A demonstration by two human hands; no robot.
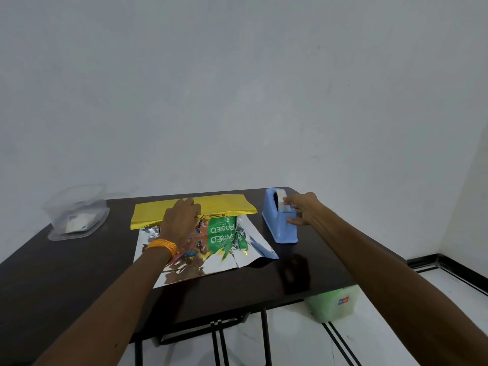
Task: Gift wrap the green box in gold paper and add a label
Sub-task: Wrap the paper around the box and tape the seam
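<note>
The green box (221, 225) stands on the dark table with its printed side facing me, mirrored in the silver inner face of the wrapping sheet (211, 262) spread in front of it. A gold flap of paper (221, 206) is folded over the box's top. My left hand (181, 220) presses that flap down on the box, fingers over the front edge. My right hand (301, 208) is at the blue tape dispenser (280, 217) to the right of the box, its fingertips pinching the tape end at the cutter.
A clear plastic container (76, 211) with small white items inside sits at the table's back left. The table's right edge (369, 247) runs close beside the dispenser. A pale green bin (331, 303) stands on the floor under the right corner.
</note>
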